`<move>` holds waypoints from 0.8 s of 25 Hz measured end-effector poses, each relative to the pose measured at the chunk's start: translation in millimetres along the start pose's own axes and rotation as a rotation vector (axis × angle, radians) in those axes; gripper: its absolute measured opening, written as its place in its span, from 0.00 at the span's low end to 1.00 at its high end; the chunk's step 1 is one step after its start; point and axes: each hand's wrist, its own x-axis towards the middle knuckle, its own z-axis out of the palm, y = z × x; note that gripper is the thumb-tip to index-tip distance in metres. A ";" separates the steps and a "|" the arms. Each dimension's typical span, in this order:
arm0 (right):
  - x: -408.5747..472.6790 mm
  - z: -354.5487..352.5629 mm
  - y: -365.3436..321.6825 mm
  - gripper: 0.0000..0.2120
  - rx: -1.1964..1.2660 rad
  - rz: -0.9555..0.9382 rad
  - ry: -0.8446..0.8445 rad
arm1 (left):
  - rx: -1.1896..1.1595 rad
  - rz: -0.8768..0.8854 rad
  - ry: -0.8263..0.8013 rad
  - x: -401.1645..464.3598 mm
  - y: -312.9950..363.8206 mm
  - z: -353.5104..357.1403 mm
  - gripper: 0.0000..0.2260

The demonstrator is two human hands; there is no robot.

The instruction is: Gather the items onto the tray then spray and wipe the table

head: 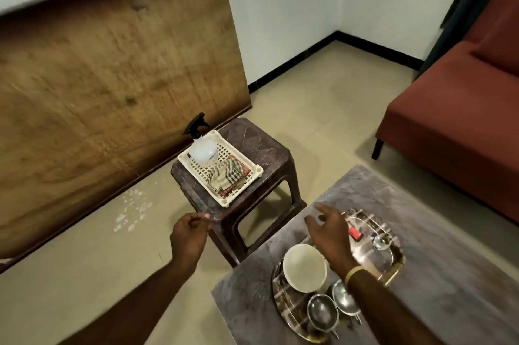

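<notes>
**Dishes sitting on the tray, both hands empty**

Grey and smooth, the table [438, 274] is filling the lower right of the room, with a tan floor [323, 109] around it. A shiny tray [394, 269] is lying on the table. A white bowl [304, 266] is sitting on the tray, and two small steel bowls [323, 312] are sitting near it at the close end. A clear glass [382, 240] and a small red thing [354, 233] are resting at the far end of the tray.

The right hand [331, 232] is hanging over the tray with its fingers spread wide, holding nothing. A gold bangle [354, 272] is sitting on that wrist. The left hand [189, 235] is hanging over the floor just beside a brown stool [252, 145], with its fingers loosely curled and nothing in them.

On the stool a white basket [254, 169] is resting. A spray bottle [202, 148] is standing in it, and a checked cloth [229, 174] is lying folded next to the bottle. A red sofa [455, 120] is standing on the right, and a big wooden board [112, 78] is leaning on the wall.
</notes>
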 end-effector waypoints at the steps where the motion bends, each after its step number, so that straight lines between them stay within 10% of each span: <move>1: -8.5 14.9 -13.2 0.17 -0.008 -0.043 -0.028 | 0.053 0.049 0.033 5.2 16.3 -9.0 0.06; 8: 0.8 119.5 -57.5 0.22 -0.173 -0.296 -0.174 | 0.094 0.233 -0.115 117.5 77.3 -21.9 0.40; 20: 94.3 247.5 -100.0 0.23 -0.434 -0.268 -0.165 | 0.170 0.305 -0.492 270.8 100.5 11.7 0.39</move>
